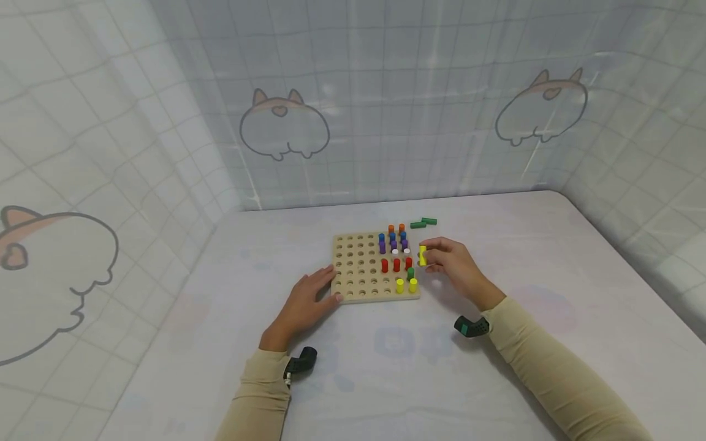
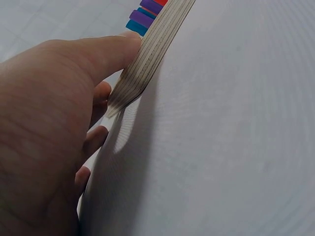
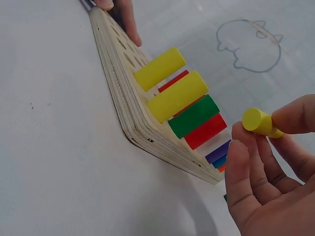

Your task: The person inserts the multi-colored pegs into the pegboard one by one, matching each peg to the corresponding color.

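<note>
A square wooden pegboard (image 1: 368, 298) lies on the table with round holes and coloured pegs along its right side. Beside its right edge my right hand (image 1: 453, 264) pinches a yellow peg (image 1: 422, 255) between thumb and fingers, held above the table. In the right wrist view this yellow peg (image 3: 257, 121) is tilted, apart from the board. My left hand (image 1: 305, 301) touches the board's left edge, its fingers fairly straight and the thumb at the near left corner. Two yellow pegs (image 1: 413, 285) stand in the nearest row, with one green peg (image 1: 410, 274) behind them.
Red pegs (image 1: 396, 264), white pegs (image 1: 394, 252), purple pegs (image 1: 382, 247), blue pegs (image 1: 381, 237) and orange pegs (image 1: 401, 228) stand farther back. Two loose green pegs (image 1: 418, 225) lie behind the board's far right corner. A patterned curtain (image 1: 375, 122) hangs around the table.
</note>
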A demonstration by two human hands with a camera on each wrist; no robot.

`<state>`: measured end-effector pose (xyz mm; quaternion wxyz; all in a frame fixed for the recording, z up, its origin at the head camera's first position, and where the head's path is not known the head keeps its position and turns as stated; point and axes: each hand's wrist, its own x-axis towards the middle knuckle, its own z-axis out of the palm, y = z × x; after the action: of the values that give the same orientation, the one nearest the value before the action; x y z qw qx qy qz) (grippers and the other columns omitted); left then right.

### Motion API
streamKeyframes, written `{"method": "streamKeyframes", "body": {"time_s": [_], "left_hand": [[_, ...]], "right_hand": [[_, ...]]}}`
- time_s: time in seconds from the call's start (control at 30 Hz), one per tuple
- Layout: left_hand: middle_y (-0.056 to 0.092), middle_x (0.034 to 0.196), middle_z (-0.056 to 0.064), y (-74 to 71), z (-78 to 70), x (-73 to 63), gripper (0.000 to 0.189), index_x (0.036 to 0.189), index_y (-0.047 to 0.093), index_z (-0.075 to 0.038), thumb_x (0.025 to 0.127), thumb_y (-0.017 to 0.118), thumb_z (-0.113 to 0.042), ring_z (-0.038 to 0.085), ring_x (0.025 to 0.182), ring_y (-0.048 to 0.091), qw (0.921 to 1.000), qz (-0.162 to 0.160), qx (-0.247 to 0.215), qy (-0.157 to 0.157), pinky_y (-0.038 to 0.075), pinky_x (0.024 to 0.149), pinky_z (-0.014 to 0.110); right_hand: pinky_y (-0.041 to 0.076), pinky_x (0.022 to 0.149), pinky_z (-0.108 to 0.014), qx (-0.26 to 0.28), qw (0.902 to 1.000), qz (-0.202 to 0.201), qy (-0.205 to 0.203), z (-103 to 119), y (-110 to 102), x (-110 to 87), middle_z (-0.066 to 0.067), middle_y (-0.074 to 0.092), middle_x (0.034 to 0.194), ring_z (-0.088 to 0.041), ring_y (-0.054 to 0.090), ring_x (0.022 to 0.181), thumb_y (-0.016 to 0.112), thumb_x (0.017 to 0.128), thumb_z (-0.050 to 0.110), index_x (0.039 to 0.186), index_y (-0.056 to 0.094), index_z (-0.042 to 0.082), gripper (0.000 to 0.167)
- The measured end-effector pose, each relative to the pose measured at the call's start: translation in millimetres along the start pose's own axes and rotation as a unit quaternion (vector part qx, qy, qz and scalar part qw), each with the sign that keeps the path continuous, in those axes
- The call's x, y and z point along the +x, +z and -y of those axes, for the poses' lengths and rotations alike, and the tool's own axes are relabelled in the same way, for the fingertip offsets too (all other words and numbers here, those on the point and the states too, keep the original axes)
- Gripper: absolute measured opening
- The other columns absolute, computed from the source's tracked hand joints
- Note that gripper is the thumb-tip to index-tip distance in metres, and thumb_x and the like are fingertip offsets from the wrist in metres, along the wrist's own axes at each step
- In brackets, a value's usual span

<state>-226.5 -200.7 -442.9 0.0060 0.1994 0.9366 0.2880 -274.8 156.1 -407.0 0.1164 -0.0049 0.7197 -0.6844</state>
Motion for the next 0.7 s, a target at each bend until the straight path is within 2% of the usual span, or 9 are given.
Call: {"method": "streamKeyframes", "body": {"time_s": [0.2, 0.43, 0.7], "left_hand": [[0.035, 0.160, 0.005, 1.1, 1.0, -1.3, 0.067, 0.152, 0.044, -0.007, 0.098, 0.062, -0.043, 0.027, 0.148, 0.030, 1.0000, -0.003, -0.002, 0.003, 0.013, 0.121, 0.052], [0.036, 0.160, 0.005, 2.4, 2.2, -4.3, 0.067, 0.152, 0.044, -0.007, 0.098, 0.062, -0.043, 0.027, 0.147, 0.030, 0.9999, -0.010, -0.003, 0.009, 0.014, 0.121, 0.051], [0.035, 0.160, 0.005, -0.1, -1.3, -5.7, 0.068, 0.153, 0.042, -0.007, 0.098, 0.062, -0.042, 0.027, 0.148, 0.029, 1.0000, -0.001, -0.003, 0.003, 0.013, 0.121, 0.050]], "right_hand": [[0.058, 0.083, -0.030, 0.006, 0.9999, 0.004, -0.013, -0.6, 3.2, -3.4, -0.015, 0.057, 0.121, -0.023, 0.062, 0.095, 0.058, 0.099, 0.012, 0.137, 0.051, -0.008, 0.043], [0.056, 0.090, -0.037, 0.010, 0.9993, 0.027, -0.022, 0.9, 11.4, -10.6, -0.015, 0.056, 0.124, -0.025, 0.064, 0.098, 0.061, 0.100, 0.014, 0.137, 0.052, -0.007, 0.043], [0.056, 0.091, -0.038, 0.009, 0.9981, 0.043, -0.043, -0.4, 16.7, -13.5, -0.018, 0.056, 0.124, -0.027, 0.065, 0.099, 0.063, 0.100, 0.014, 0.135, 0.051, -0.009, 0.043]]}}
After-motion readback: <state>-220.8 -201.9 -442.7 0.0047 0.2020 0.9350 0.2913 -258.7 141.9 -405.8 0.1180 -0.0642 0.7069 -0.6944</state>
